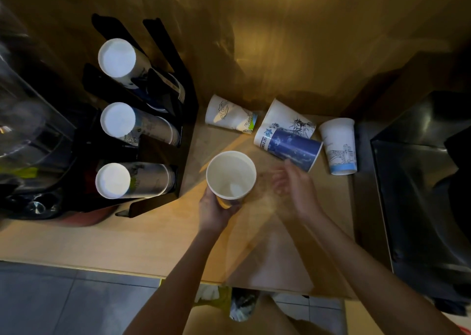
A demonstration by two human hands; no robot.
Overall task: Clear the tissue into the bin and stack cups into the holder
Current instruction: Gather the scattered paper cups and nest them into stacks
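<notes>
You're in the cup-stacking step. Your left hand (216,207) grips an upright cup (230,175) near the counter's centre. Your right hand (293,184), blurred, looks open and empty, just short of the blue cup (293,148) lying at two o'clock. No tissue is visible on the counter (127,240). Next, probably, take the blue cup, nest it, then carry both to the holder (178,130) at ten o'clock.

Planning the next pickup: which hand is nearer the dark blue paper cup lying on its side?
Right. The right hand hovers open just below the dark blue paper cup, fingertips almost at its rim. The left hand is further left, holding an upright white paper cup.
</notes>
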